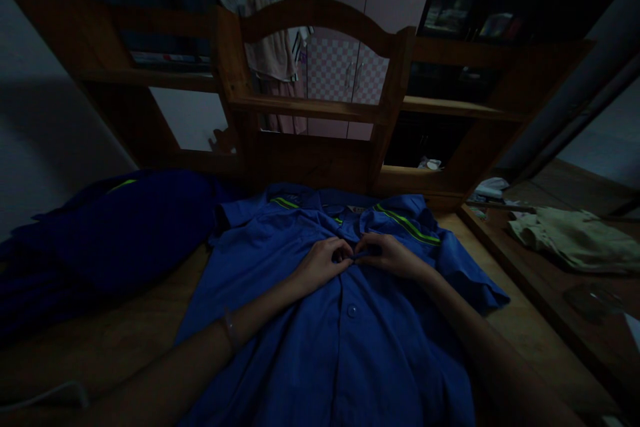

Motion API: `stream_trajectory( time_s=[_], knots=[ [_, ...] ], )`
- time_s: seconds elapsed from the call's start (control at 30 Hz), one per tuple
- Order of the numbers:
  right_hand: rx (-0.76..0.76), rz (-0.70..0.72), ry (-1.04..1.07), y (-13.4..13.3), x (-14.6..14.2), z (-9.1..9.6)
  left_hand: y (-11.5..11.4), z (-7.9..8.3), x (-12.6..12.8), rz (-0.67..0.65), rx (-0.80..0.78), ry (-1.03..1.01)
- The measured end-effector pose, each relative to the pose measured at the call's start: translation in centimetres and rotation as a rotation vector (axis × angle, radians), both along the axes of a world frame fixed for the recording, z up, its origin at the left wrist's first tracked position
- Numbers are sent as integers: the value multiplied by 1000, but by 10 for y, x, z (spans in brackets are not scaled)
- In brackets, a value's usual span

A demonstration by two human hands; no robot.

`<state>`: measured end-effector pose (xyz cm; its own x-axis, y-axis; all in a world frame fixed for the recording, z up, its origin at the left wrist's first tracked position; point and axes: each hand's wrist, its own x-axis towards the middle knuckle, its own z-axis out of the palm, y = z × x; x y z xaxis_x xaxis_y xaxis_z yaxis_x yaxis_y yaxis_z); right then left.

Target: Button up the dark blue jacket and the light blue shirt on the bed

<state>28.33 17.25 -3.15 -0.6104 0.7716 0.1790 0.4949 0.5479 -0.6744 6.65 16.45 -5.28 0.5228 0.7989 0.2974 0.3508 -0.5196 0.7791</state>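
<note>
A blue short-sleeved shirt (300, 333) with yellow-green stripes at the shoulders lies spread out in front of me, its collar towards the far side. My left hand (327, 259) and my right hand (387, 255) meet at its front placket, below the collar. Each hand pinches the shirt's edge between thumb and fingers, and the fingertips nearly touch. Whatever lies right between the fingertips is too small and dark to make out. Lower on the placket a round button (352, 310) shows. A pale bracelet (230, 330) circles my left wrist.
Darker blue clothing (130, 240) is heaped at the left on the wooden surface (160, 320). Behind the shirt stands a wooden shelf frame (310, 107). At the right, beyond a wooden ledge, lies a folded pale garment (575, 237). Clothes (273, 47) hang on hangers at the back.
</note>
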Motion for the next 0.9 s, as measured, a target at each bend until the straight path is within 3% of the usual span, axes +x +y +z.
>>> stream_trajectory(
  time_s=[0.23, 0.47, 0.63, 0.9],
  knots=[
    [-88, 70, -12, 1, 3, 6, -1, 1, 1, -51, 20, 49],
    [-52, 20, -10, -1, 2, -4, -1, -2, -1, -44, 60, 56],
    [37, -30, 9, -3, -5, -11, 1, -3, 0, 27, 36, 42],
    [221, -143, -87, -2, -13, -17, 8, -4, -4, 73, -151, -74]
  ],
)
